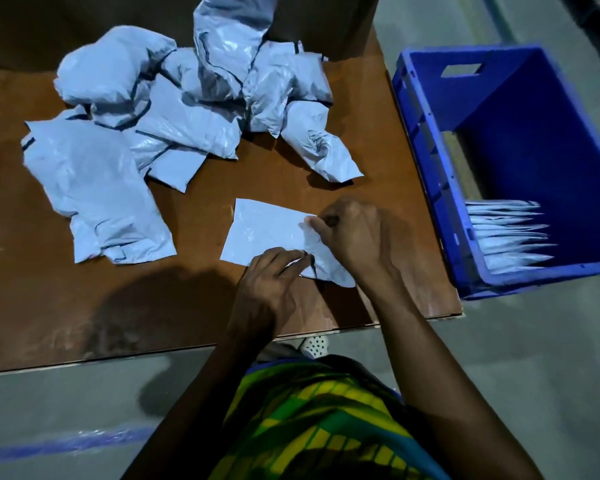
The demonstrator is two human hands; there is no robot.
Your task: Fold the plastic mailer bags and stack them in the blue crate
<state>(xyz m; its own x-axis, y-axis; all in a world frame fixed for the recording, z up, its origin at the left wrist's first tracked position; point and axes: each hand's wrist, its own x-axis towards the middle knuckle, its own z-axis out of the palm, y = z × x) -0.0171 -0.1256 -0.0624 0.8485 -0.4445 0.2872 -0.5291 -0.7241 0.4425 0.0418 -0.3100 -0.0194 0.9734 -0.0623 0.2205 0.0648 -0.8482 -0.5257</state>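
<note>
Both arms reach over the near edge of the brown desk (84, 306). The left hand (271, 282) and right hand (354, 237) are close together. Each grip pinches the right end of a flat mailer bag (267, 230) lying near the desk's near right corner. A crumpled pile of bags (153, 109) lies toward the far edge. The blue crate (426, 168) sits just past the right edge, with folded bags (510, 237) inside. The floor (534, 358) is grey.

1. The picture is dim, with a cold bluish tone; the top corners are almost black.
2. Light falls from above: a broad soft shadow lies on the table (49, 289) near its front edge.
3. Weak glare shows on the crumpled mailer bags (222, 46).
4. The blue crate (426, 174) has straight edges that bend near the border.
5. The flat mailer bag (267, 223) looks pale, its fine detail smeared.
</note>
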